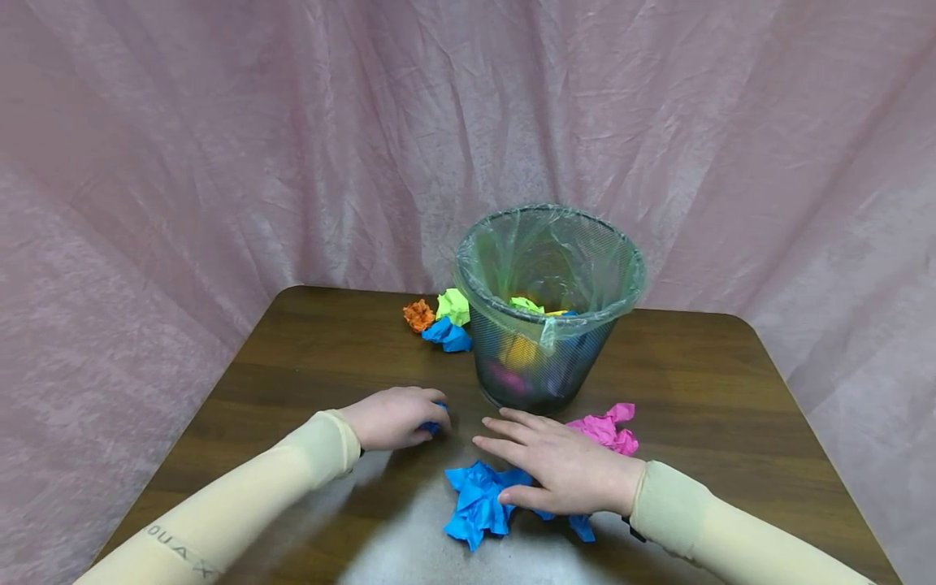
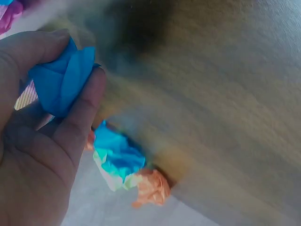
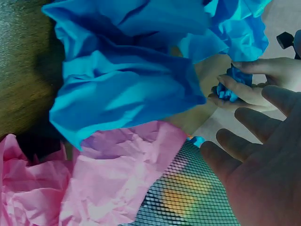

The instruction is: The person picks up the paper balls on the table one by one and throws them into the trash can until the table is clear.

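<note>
My left hand (image 1: 398,416) pinches a crumpled piece of blue paper (image 2: 63,82) between thumb and fingers, over the table just left of the wire mesh wastebasket (image 1: 541,386). In front of the basket my right hand (image 1: 559,467) is spread with straight fingers, and nothing is in its grasp. Partly under it are a crumpled blue sheet (image 1: 477,508) and another bit of blue paper (image 1: 582,528). Crumpled pink paper (image 1: 614,431) lies just beyond that hand, partly hidden by it; the right wrist view shows the pink paper (image 3: 117,174) near the basket's mesh.
A clear plastic liner (image 1: 552,325) folds over the basket's rim, with several coloured paper pieces inside. Left of the basket lie orange (image 1: 419,315), yellow-green (image 1: 453,306) and blue (image 1: 448,335) crumpled papers. A pink curtain (image 1: 366,146) hangs behind the wooden table (image 1: 329,349).
</note>
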The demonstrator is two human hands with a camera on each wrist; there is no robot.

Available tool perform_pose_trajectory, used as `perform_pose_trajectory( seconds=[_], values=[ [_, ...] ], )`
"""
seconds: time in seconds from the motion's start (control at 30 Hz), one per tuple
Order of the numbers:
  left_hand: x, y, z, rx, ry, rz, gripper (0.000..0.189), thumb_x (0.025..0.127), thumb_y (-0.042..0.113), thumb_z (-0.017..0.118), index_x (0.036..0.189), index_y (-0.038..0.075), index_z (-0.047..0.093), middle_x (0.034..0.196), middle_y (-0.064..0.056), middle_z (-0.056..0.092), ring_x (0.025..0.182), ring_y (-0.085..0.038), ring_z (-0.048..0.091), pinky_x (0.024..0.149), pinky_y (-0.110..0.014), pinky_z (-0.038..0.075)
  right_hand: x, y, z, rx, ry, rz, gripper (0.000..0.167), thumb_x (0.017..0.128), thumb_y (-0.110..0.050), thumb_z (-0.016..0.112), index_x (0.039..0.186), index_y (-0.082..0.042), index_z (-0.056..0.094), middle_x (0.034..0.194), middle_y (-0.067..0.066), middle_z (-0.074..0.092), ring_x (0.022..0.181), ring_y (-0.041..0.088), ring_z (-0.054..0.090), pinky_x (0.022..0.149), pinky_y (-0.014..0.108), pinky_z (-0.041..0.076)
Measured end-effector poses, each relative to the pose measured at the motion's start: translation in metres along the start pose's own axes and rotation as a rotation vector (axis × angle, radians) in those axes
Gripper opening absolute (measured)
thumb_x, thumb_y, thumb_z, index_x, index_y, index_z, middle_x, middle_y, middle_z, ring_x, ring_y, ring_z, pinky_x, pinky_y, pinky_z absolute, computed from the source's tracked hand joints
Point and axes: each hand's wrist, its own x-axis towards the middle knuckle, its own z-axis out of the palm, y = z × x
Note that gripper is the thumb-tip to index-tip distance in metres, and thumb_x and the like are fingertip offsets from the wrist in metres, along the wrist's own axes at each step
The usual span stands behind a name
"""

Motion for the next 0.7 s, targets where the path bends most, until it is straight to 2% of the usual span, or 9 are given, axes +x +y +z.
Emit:
perform_pose_trajectory(
  seconds=[0.23,0.47,0.7],
  values=[
    [-0.011,-0.002,-0.023,-0.025,0.048,-0.034,0.024,0.094,0.008,0.074,0.116,0.019,0.076,0.123,0.000,0.064,0.102,-0.016,0.064,0.090,-0.036,0.055,0.001,-0.009,-0.011,-0.031,0.026,-0.038,0.073,0.101,-0.065,0.046,0.163,-0.029,0.030,0.168,-0.006,0.024,0.155,0.024,0.017,0.119,0.048,0.030],
    [-0.026,-0.003,-0.063,-0.014,0.122,-0.055,0.023,0.093,0.008,0.075,0.112,0.021,0.074,0.121,0.005,0.064,0.100,-0.011,0.064,0.089,-0.033,0.055,-0.001,-0.025,-0.038,-0.133,0.134,-0.136,0.072,0.102,-0.062,0.047,0.162,-0.024,0.033,0.167,-0.001,0.027,0.154,0.026,0.021,0.118,0.046,0.033],
    [-0.037,0.001,-0.100,-0.003,0.165,-0.073,0.027,0.093,0.007,0.075,0.116,0.021,0.074,0.123,0.007,0.063,0.101,-0.008,0.064,0.089,-0.032,0.054,-0.004,-0.041,-0.074,-0.184,0.206,-0.178,0.072,0.103,-0.059,0.050,0.162,-0.022,0.033,0.167,0.000,0.027,0.155,0.025,0.020,0.119,0.042,0.031]
  ],
)
